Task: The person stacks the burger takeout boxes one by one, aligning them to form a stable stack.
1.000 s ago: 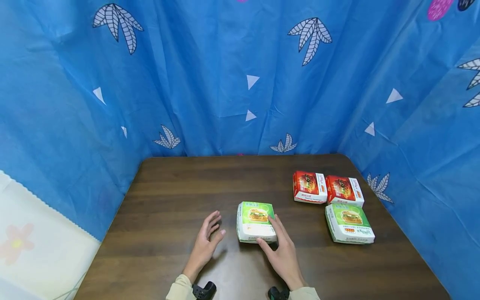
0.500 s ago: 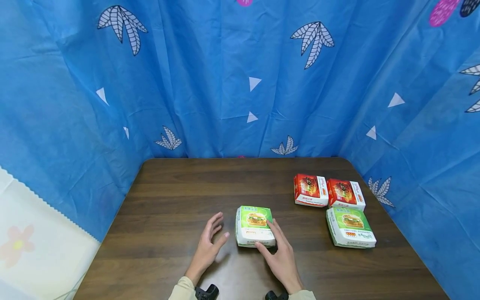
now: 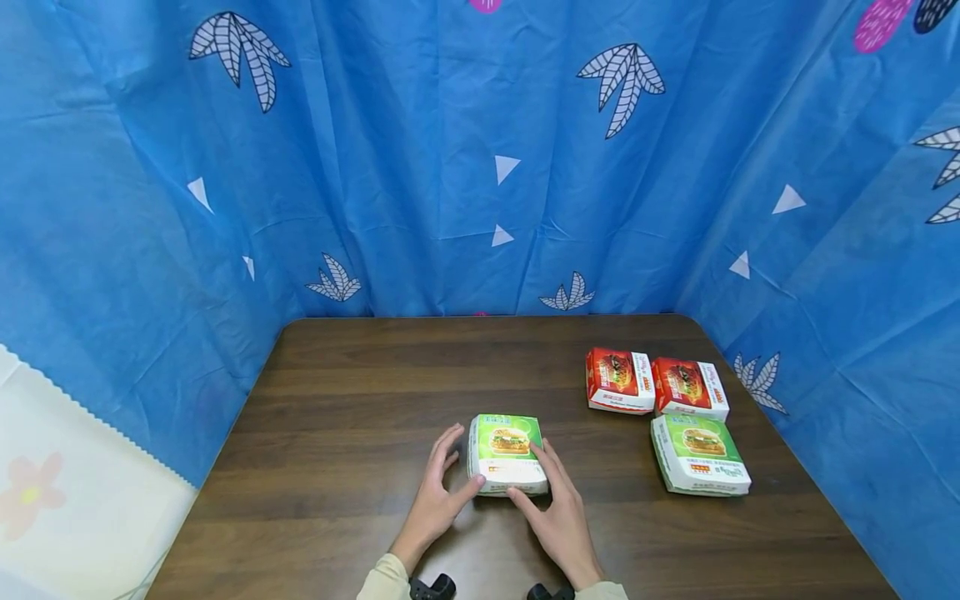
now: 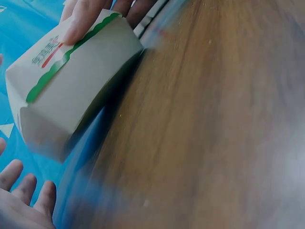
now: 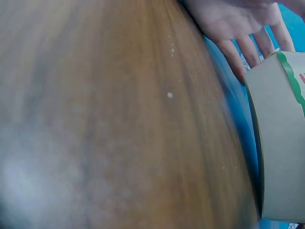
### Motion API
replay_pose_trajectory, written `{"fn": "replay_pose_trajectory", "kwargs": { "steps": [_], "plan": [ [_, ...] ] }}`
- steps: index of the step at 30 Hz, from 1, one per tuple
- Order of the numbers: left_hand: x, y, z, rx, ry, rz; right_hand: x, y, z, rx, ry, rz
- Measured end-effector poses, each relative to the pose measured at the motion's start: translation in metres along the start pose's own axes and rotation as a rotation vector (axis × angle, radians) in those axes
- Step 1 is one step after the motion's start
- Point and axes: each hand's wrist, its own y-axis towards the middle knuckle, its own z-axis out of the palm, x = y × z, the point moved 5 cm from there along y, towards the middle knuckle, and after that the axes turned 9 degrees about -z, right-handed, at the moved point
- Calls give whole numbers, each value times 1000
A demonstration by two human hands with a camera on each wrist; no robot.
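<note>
A white and green burger box [image 3: 510, 471] lies near the middle of the brown table, its printed lid facing up. My right hand [image 3: 561, 521] holds its near right corner, the thumb at the front face and the fingers along the right side. In the left wrist view, that thumb presses on the front of the box [image 4: 86, 78]. My left hand [image 3: 438, 492] is at the left side of the box, fingers spread and thumb right by the near left corner. The left wrist view shows a gap between the left fingers [image 4: 35, 191] and the box.
At the right of the table [image 3: 375, 367], another green burger box [image 3: 701, 454] lies in front of two red burger boxes, one at left [image 3: 619, 379] and one at right [image 3: 690, 386]. A blue patterned curtain [image 3: 435, 167] hangs behind the table.
My left hand has moved right, up to the left side of the middle box. The box and my right hand have shifted slightly left. The boxes at the right have stayed put.
</note>
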Motion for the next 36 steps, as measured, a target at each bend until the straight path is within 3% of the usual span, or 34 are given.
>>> {"fn": "replay_pose_trajectory", "kwargs": {
  "steps": [10,21,36],
  "plan": [
    [-3,2,13,38,18,-37,-1,0,2,10,0,-1],
    [0,7,23,26,50,-74,-2,0,3,11,5,-3],
    [3,7,19,13,83,-69,2,1,3,62,1,9]
  ]
}}
